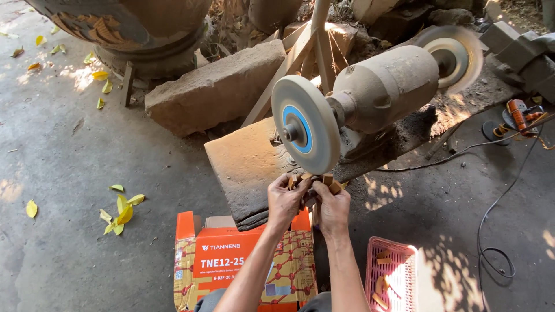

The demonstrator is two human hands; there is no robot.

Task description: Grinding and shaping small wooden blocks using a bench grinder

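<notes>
Fingers of both hands [309, 202] clamp small wooden pieces [324, 182] under the grinding wheel [306, 124], their shape partly hidden.

2 hands [309, 202] together, fingers curled

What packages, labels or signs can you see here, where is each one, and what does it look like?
Cardboard box: on the ground below both hands, rectangular, orange top with white print, tan sides with a red network pattern.
Round label: at the centre of the near grinding wheel, a blue disc on the pale wheel face.
No signs or screens show.
</notes>
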